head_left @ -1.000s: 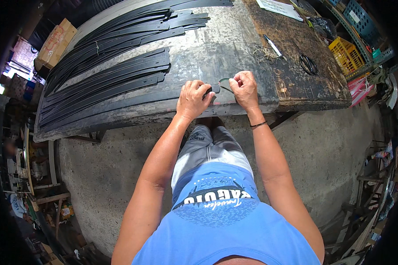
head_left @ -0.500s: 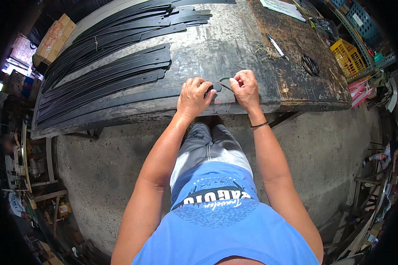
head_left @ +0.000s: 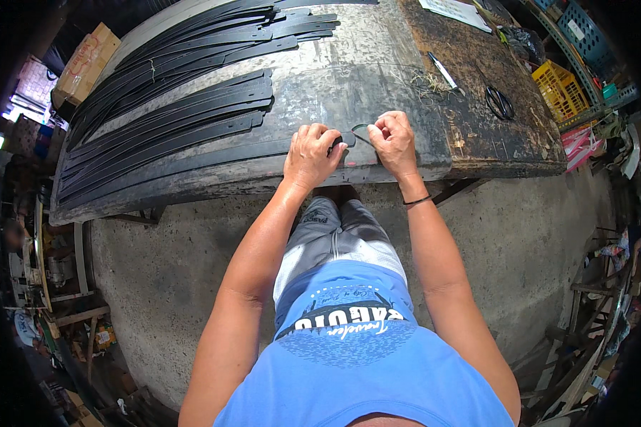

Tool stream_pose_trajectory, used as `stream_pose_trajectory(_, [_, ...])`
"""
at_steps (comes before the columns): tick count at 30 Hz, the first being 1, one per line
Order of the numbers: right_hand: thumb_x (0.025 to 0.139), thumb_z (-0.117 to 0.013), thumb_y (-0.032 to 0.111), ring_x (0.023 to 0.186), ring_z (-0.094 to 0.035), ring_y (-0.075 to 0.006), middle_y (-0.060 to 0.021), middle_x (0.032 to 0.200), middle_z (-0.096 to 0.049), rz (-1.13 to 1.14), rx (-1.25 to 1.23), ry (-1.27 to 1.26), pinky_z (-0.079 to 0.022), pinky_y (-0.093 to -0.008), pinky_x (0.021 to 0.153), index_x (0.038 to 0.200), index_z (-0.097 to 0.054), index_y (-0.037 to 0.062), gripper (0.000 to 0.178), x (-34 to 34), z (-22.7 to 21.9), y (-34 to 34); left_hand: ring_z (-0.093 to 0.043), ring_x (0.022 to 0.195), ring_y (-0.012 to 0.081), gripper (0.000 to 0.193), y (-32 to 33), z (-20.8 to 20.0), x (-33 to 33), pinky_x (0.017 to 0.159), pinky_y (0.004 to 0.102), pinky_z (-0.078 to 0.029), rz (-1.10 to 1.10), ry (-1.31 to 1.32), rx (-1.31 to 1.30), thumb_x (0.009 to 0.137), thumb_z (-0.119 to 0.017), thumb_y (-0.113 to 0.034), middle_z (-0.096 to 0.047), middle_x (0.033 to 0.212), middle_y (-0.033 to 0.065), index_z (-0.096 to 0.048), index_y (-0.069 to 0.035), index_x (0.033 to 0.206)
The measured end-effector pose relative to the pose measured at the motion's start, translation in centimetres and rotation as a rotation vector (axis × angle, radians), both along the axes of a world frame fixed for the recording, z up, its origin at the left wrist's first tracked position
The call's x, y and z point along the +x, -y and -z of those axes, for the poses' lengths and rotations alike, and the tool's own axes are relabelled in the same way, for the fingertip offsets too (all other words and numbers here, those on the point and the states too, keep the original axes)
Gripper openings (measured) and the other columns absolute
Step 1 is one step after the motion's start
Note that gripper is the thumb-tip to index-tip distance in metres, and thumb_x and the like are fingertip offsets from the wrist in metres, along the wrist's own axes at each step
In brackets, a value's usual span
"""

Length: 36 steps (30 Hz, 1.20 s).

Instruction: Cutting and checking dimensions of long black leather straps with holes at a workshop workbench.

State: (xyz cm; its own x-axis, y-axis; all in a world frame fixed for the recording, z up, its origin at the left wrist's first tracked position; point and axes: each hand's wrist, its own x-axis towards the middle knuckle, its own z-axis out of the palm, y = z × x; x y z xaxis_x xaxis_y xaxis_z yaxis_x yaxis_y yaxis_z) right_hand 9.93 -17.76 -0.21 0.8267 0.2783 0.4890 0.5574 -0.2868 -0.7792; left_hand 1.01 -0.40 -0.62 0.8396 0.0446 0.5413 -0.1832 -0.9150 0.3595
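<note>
A long black strap [head_left: 242, 151] lies along the near edge of the worktable, its rounded end showing just right of my left hand [head_left: 308, 153]. That hand rests over the strap with its fingers bent and closed. A small dark thing sits between thumb and forefinger, too hidden to name. Close by on the right, my right hand [head_left: 394, 144] pinches a thin dark strip [head_left: 360, 130], which bends in a narrow curve towards the strap's end. Whether the strip is joined to the strap I cannot tell.
Stacks of black straps [head_left: 185, 117] cover the left of the worktable [head_left: 377, 85]. To the right lie a white-handled cutter [head_left: 443, 72], scissors [head_left: 499, 104], loose thread scraps [head_left: 429, 87] and papers [head_left: 457, 13]. A yellow crate [head_left: 559, 91] stands beyond the right edge, a cardboard box [head_left: 87, 65] at the far left.
Almost nothing differs. Both hands keep their places and grips; the right fingers and the thin strip have shifted very slightly left.
</note>
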Motion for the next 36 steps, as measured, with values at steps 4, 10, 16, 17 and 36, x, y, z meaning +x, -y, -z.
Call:
stream_pose_trajectory(4, [0.079, -0.070, 0.009, 0.065, -0.054, -0.0124, -0.0056, 0.089, -0.054, 0.040, 0.044, -0.051, -0.047, -0.0266, 0.058, 0.077, -0.060, 0.0007, 0.013, 0.1, 0.0, 0.2, -0.055, 0.088, 0.0285, 0.027, 0.2, -0.6, 0.1, 0.077, 0.0403, -0.045, -0.004, -0.051, 0.052, 0.079, -0.072, -0.023, -0.057, 0.089, 0.0081, -0.065, -0.014, 0.104])
stream_pose_trajectory(10, [0.082, -0.070, 0.011, 0.065, -0.052, -0.0097, -0.0046, 0.089, -0.055, 0.155, 0.229, -0.090, -0.046, -0.0256, 0.059, 0.077, -0.060, 0.0012, 0.015, 1.1, 1.2, 0.5, -0.054, 0.087, 0.0282, 0.030, 0.0, -2.1, 0.8, 0.073, 0.0405, -0.044, 0.100, -0.140, 0.259, 0.084, -0.066, -0.026, -0.052, 0.087, 0.0082, -0.062, -0.020, 0.113])
stream_pose_trajectory(16, [0.083, -0.069, 0.013, 0.065, -0.051, -0.0110, -0.0051, 0.086, -0.054, 0.175, 0.268, -0.112, -0.045, -0.0265, 0.060, 0.078, -0.059, 0.0015, 0.016, 1.0, 1.4, 0.4, -0.054, 0.091, 0.0291, 0.034, -0.3, -0.9, 1.2, 0.076, 0.0413, -0.044, 0.066, -0.029, 0.081, 0.080, -0.069, -0.028, -0.054, 0.094, 0.0090, -0.062, -0.016, 0.110])
stream_pose_trajectory(17, [0.084, -0.068, 0.013, 0.066, -0.051, -0.0119, -0.0056, 0.085, -0.054, 0.171, 0.251, -0.101, -0.046, -0.0273, 0.061, 0.079, -0.059, 0.0012, 0.016, 0.8, 1.5, 0.6, -0.054, 0.091, 0.0291, 0.034, -0.3, -0.9, 1.0, 0.076, 0.0413, -0.044, 0.069, -0.027, 0.083, 0.080, -0.069, -0.028, -0.054, 0.094, 0.0090, -0.062, -0.016, 0.110])
stream_pose_trajectory(36, [0.097, -0.055, 0.020, 0.058, -0.055, -0.0116, -0.0047, 0.075, -0.052, 0.122, 0.362, -0.216, -0.047, -0.0277, 0.055, 0.082, -0.050, 0.0026, 0.024, 0.9, 1.1, 0.4, -0.052, 0.095, 0.0292, 0.038, -1.2, -0.7, 1.2, 0.079, 0.0408, -0.041, 0.096, -0.117, 0.007, 0.073, -0.074, -0.026, -0.053, 0.097, 0.0079, -0.058, -0.014, 0.106])
